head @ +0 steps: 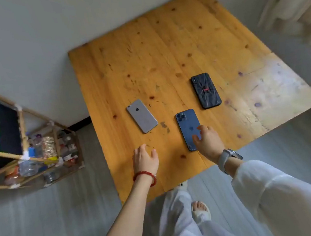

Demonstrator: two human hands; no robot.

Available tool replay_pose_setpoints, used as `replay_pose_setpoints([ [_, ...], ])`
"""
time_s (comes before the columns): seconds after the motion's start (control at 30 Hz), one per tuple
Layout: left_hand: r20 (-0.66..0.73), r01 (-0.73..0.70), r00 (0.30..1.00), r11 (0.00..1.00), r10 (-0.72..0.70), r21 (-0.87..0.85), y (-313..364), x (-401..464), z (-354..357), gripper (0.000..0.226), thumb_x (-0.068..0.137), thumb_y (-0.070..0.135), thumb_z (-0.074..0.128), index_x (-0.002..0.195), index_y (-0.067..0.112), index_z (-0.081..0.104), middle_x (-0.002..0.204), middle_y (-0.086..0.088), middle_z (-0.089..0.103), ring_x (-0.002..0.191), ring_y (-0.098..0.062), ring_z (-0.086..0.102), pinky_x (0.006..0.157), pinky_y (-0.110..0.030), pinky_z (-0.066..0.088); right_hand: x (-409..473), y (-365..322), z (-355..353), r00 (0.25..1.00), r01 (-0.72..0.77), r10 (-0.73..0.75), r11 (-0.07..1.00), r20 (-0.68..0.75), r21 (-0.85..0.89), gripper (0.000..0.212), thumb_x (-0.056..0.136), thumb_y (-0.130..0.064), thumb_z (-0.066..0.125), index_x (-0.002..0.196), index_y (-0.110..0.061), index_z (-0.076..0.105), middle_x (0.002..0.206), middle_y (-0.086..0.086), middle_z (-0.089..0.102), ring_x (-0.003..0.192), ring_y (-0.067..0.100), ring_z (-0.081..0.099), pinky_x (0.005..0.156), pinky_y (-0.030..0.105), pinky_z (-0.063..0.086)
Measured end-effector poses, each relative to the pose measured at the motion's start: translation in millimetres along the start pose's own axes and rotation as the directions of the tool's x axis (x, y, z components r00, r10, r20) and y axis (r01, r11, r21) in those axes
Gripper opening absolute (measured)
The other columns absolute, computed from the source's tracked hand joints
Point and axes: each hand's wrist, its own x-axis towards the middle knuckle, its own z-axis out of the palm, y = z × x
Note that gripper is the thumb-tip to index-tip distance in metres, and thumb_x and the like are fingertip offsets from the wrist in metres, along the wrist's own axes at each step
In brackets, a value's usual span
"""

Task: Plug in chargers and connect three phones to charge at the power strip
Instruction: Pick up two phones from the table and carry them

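Note:
Three phones lie face down on the wooden table [162,53]: a grey phone [142,116] to the left, a blue phone [188,128] in the middle and a black phone with a patterned case [206,90] at the right. My right hand [208,142], with a watch on its wrist, rests relaxed fingers on the near end of the blue phone. My left hand [145,157], with a red bead bracelet, hovers over the bare wood near the front edge with loose fingers, holding nothing. No charger, cable or power strip is in view.
A bamboo rack [27,154] filled with bottles, jars and a green bag stands on the floor to the table's left. A pale curtain [297,0] hangs at the far right. White walls meet behind the table. My legs and a sandalled foot [199,208] show below.

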Motion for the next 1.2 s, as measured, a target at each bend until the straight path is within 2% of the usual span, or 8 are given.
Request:
replay_pose_setpoints([
  [0.23, -0.126, 0.169, 0.979, 0.982, -0.158, 0.086, 14, 97, 9, 0.075, 0.082, 0.05, 0.05, 0.135, 0.001, 0.029, 0.138, -0.013, 0.026, 0.125, -0.031, 0.028, 0.097, -0.048, 0.041, 41, -13, 29, 0.974, -0.225, 0.222, 0.948, -0.039, -0.225, 0.083, 0.074, -0.043, 0.067, 0.134, -0.009, 0.021, 0.123, 0.014, 0.035, 0.109, 0.033, 0.037, 0.079, 0.043, 0.042],
  [0.37, -0.183, 0.225, 0.965, 0.952, -0.188, 0.209, 31, 128, 14, 0.106, 0.067, 0.071, 0.05, 0.138, -0.001, 0.018, 0.144, -0.011, 0.018, 0.125, -0.031, 0.023, 0.099, -0.046, 0.032, 54, -15, 32, 0.947, -0.32, 0.315, 0.928, -0.053, -0.193, 0.084, 0.068, -0.04, 0.075, 0.128, -0.01, 0.025, 0.119, 0.014, 0.036, 0.106, 0.032, 0.037, 0.076, 0.041, 0.039],
  [0.47, -0.176, 0.217, 0.969, 0.935, -0.172, 0.281, 42, 139, 18, 0.113, 0.063, 0.07, 0.057, 0.139, -0.002, 0.013, 0.148, -0.013, 0.015, 0.125, -0.031, 0.024, 0.096, -0.045, 0.032, 59, -16, 30, 0.934, -0.357, 0.354, 0.918, -0.053, -0.171, 0.082, 0.066, -0.039, 0.077, 0.125, -0.009, 0.028, 0.116, 0.014, 0.037, 0.107, 0.032, 0.037, 0.078, 0.041, 0.038],
  [0.7, -0.029, -0.008, 0.999, 0.964, 0.017, 0.265, 60, 152, 16, 0.081, 0.066, 0.032, 0.076, 0.128, 0.009, 0.03, 0.139, -0.012, 0.025, 0.123, -0.03, 0.027, 0.098, -0.046, 0.032, 59, -21, 30, 0.912, -0.409, 0.406, 0.902, -0.053, -0.137, 0.081, 0.066, -0.035, 0.077, 0.125, -0.01, 0.028, 0.118, 0.013, 0.037, 0.108, 0.031, 0.035, 0.08, 0.041, 0.037],
  [0.87, 0.114, -0.124, 0.989, 0.943, 0.093, 0.309, 65, 164, 4, 0.08, 0.061, 0.027, 0.081, 0.12, 0.014, 0.029, 0.125, -0.012, 0.047, 0.116, -0.032, 0.044, 0.097, -0.047, 0.035, 55, -18, 28, 0.929, -0.367, 0.364, 0.929, -0.067, -0.035, 0.077, 0.069, -0.028, 0.076, 0.127, -0.015, 0.025, 0.116, 0.01, 0.036, 0.103, 0.03, 0.042, 0.078, 0.043, 0.041],
  [1.0, 0.214, -0.151, 0.968, 0.984, 0.129, 0.09, 59, 154, 4, 0.057, 0.078, 0.018, 0.068, 0.122, 0.015, 0.032, 0.121, -0.015, 0.053, 0.105, -0.032, 0.055, 0.081, -0.04, 0.051, 45, -11, 22, 0.946, -0.317, 0.323, 0.932, -0.006, 0.174, 0.05, 0.085, -0.018, 0.059, 0.124, -0.018, 0.026, 0.1, 0.007, 0.052, 0.08, 0.03, 0.056, 0.063, 0.042, 0.05],
  [1.1, 0.246, -0.218, 0.95, 0.972, 0.193, 0.082, 56, 141, 6, 0.029, 0.09, 0.021, 0.049, 0.117, 0.011, 0.042, 0.116, -0.016, 0.058, 0.097, -0.032, 0.057, 0.073, -0.039, 0.054, 34, -1, 18, 0.957, -0.279, 0.287, 0.945, -0.028, 0.169, 0.033, 0.092, -0.018, 0.048, 0.12, -0.011, 0.033, 0.094, 0.009, 0.059, 0.07, 0.026, 0.055, 0.055, 0.037, 0.045],
  [1.2, 0.302, -0.325, 0.908, 0.943, 0.291, 0.068, 62, 121, 15, 0.021, 0.093, 0.018, 0.042, 0.11, 0.007, 0.044, 0.11, -0.017, 0.06, 0.09, -0.031, 0.057, 0.067, -0.033, 0.047, 16, 13, 7, 0.955, -0.266, 0.286, 0.944, -0.083, 0.196, 0.025, 0.093, -0.019, 0.043, 0.117, -0.01, 0.039, 0.093, 0.01, 0.061, 0.069, 0.025, 0.054, 0.055, 0.034, 0.043],
])
